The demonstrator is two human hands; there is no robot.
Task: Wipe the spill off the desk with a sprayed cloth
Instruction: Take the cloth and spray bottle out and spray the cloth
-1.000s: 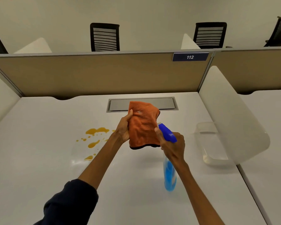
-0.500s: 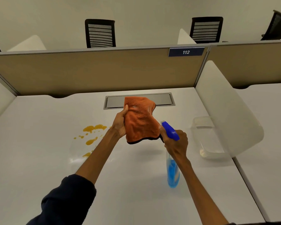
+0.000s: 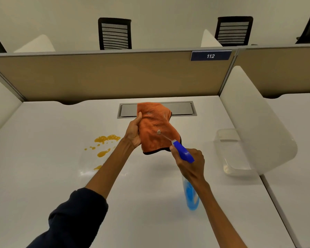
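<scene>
So the left hand [image 3: 132,133] has its fingers bunched around a fuzzy orange microfiber cloth [image 3: 157,127] with a dark trim along the bottom edge, held up above the smooth white desk [image 3: 43,176]. The right hand [image 3: 191,164] is wrapped tight around a spray bottle [image 3: 185,156], blue plastic head on top, clear body with blue liquid hanging below the wrist. The nozzle sits just beside the cloth's lower corner. Compared with half a second ago, there's now a thin jet and a pale blob of spray landing on the cloth. The spill [image 3: 104,142], glossy orange-yellow splotches, sits untouched on the desk left of the left forearm. A clear plastic tub [image 3: 229,153] is off to the right.
</scene>
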